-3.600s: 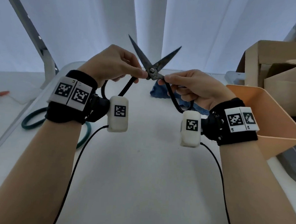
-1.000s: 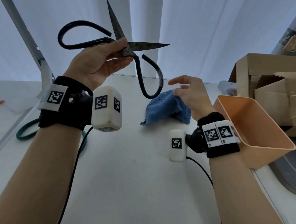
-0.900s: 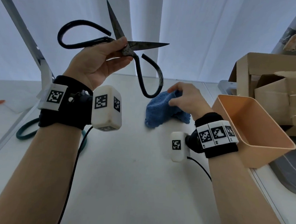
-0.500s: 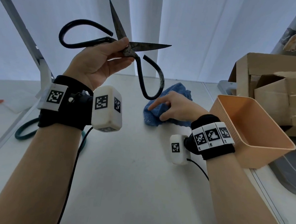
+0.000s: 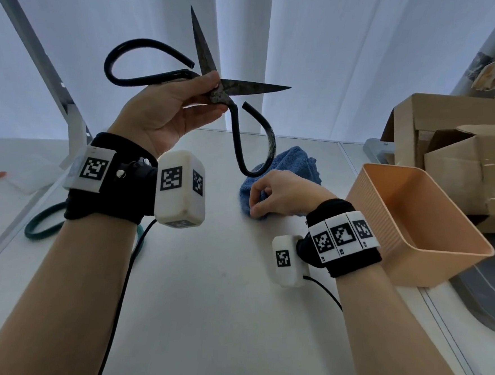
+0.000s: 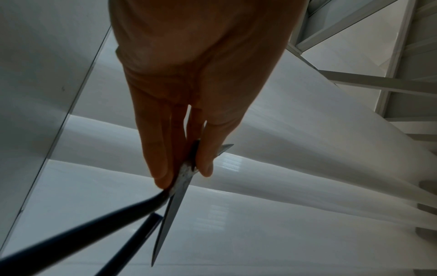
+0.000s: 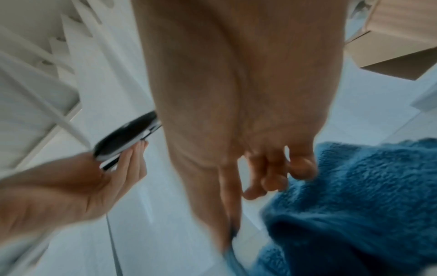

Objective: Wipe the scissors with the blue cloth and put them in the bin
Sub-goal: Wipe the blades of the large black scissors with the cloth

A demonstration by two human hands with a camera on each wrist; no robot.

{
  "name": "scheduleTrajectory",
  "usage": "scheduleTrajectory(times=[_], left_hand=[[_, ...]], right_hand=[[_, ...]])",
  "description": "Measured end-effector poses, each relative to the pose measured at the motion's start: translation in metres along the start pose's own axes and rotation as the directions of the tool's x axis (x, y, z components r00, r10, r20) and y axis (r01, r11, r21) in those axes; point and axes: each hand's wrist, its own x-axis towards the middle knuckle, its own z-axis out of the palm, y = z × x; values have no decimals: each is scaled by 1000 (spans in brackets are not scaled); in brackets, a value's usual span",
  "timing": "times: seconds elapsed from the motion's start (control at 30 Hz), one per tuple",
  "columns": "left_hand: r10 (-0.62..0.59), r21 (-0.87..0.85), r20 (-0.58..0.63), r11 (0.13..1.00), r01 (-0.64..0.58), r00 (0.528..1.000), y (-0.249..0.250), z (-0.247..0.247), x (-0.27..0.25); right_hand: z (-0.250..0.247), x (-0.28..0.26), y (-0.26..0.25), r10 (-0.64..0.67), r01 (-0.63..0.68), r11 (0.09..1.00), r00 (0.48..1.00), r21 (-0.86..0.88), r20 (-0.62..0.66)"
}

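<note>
My left hand [image 5: 200, 96] holds the black-handled scissors [image 5: 241, 86] up in the air, pinching them at the pivot, with the blades spread apart. In the left wrist view the fingers [image 6: 160, 164] and thumb clamp the pivot of the scissors [image 6: 175, 201]. The blue cloth [image 5: 288, 166] lies crumpled on the white table behind my right hand [image 5: 261, 200], whose curled fingers gather its near edge. The right wrist view shows those fingertips [image 7: 272, 181] bent against the blue cloth [image 7: 354, 196]. The peach bin [image 5: 429, 250] stands to the right of that hand, with nothing visible inside.
Cardboard boxes [image 5: 462, 149] stand behind the bin. A green ring [image 5: 37, 228] lies at the table's left edge, next to a slanted metal post [image 5: 44, 64]. A grey object [image 5: 484, 306] sits at the right edge. White curtains hang at the back.
My left hand took the scissors alone and lifted them up and left. My right hand let go of them, dropped to the cloth and curled its fingers on its near edge.
</note>
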Motion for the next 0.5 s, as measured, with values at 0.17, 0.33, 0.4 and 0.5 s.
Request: scheduleTrajectory(times=[0.17,0.33,0.4,0.5], left_hand=[[-14,146,89,989,1,996,2,-1,-2],[-41,274,215,961,-20,976,3,-3,-4],[-62,309,232,951,-13,971,2,-2,-5],[-92,352,223,936,8,971,0,0,-4]], right_hand=[[-19,6,9,74,147,898,879,416,-471],[-32,2,17,293,380,442,795,812,-532],[-36,-2,15,260,435,357,804,827,-535],[-42,-9,7,214,493,235,815,838,-539]])
